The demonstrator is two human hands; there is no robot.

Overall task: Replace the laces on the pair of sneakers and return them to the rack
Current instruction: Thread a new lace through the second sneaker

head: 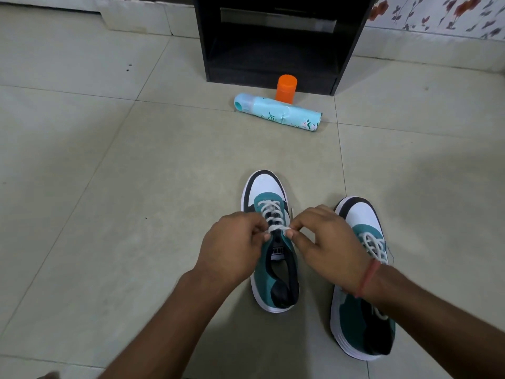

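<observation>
White lace point(274, 228) pinched taut between left grip point(235, 247) and right grip point(328, 242), above teal sneaker point(273, 269).

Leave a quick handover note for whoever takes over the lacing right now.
Left hand and right hand each pinch the white lace at the top of the left sneaker.
Right sneaker stands beside it on the floor, laced.
Left to do: finish this lace, then put both in the black rack, behind the spray can and orange bottle.
</observation>
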